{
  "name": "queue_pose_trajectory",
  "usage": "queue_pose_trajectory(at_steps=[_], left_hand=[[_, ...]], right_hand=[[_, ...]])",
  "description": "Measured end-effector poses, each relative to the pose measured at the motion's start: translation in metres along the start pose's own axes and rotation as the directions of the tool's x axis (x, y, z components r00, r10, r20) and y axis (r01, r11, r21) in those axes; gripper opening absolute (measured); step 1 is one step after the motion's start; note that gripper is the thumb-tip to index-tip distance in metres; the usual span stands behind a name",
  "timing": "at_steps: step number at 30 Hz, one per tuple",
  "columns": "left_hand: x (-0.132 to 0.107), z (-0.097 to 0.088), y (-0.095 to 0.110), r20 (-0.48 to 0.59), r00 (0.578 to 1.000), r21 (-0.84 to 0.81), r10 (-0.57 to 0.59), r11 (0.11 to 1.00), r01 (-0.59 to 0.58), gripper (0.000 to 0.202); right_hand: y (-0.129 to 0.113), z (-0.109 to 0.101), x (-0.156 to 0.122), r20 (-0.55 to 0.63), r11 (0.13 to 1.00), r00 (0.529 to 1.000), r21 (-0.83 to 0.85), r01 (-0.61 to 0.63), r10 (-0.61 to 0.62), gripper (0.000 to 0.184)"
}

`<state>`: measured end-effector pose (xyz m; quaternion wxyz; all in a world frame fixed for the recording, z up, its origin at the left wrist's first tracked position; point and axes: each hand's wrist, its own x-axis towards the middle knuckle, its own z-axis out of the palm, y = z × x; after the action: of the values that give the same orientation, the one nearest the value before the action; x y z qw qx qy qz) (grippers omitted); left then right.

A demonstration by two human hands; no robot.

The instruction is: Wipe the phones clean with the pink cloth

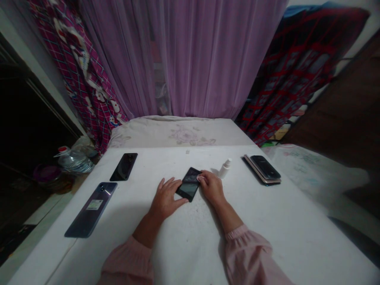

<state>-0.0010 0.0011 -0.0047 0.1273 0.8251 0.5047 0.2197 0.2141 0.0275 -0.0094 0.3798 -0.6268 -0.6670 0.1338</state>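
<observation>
The open left hand (pixel 164 200) is touching the black smartphone (pixel 188 184) lying mid-worktop (pixel 267 221); the closed right hand (pixel 211 187) is gripping its far edge, with open room toward the near edge.

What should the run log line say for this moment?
left hand: touching black smartphone | right hand: on its upper edge | nearby: white spray bottle
</observation>
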Motion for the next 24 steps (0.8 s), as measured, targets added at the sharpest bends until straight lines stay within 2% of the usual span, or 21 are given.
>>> queue_pose_trajectory(at_steps=[4,7,9,11,14,20,22,24], left_hand=[[0.000,0.000,-0.001,-0.006,1.000,0.007,0.000,1.000,0.000,0.057],[-0.001,0.000,-0.001,-0.017,1.000,0.013,0.007,1.000,-0.007,0.057],[-0.001,0.000,-0.001,-0.025,1.000,0.018,0.010,1.000,-0.010,0.056],[-0.001,0.000,0.000,-0.029,1.000,0.025,0.006,1.000,-0.006,0.056],[0.000,0.001,0.001,-0.033,0.999,0.030,0.002,1.000,-0.001,0.055],[0.000,0.001,-0.001,-0.039,0.999,0.026,0.019,1.000,-0.018,0.051],[0.000,0.000,-0.001,-0.039,0.999,0.025,0.017,1.000,-0.016,0.050],[0.000,0.000,-0.001,-0.041,0.999,0.027,0.010,1.000,-0.009,0.050]], right_hand=[[0.001,-0.003,-0.002,0.050,0.998,0.997,0.025,0.056,-0.057,0.016],[0.001,-0.011,-0.009,0.192,0.993,0.975,0.052,0.103,-0.111,0.012],[-0.002,-0.016,-0.013,0.302,0.993,0.946,0.057,0.103,-0.116,0.010],[-0.004,-0.019,-0.015,0.362,0.994,0.926,0.058,0.090,-0.105,0.009],[-0.007,-0.017,-0.015,0.349,0.996,0.933,0.060,0.071,-0.088,0.009],[-0.006,-0.005,-0.013,0.200,0.994,0.975,0.079,0.080,-0.094,0.011],[-0.006,-0.005,-0.013,0.197,0.993,0.975,0.079,0.090,-0.104,0.011],[-0.008,-0.009,-0.014,0.242,0.993,0.964,0.074,0.095,-0.110,0.010]])
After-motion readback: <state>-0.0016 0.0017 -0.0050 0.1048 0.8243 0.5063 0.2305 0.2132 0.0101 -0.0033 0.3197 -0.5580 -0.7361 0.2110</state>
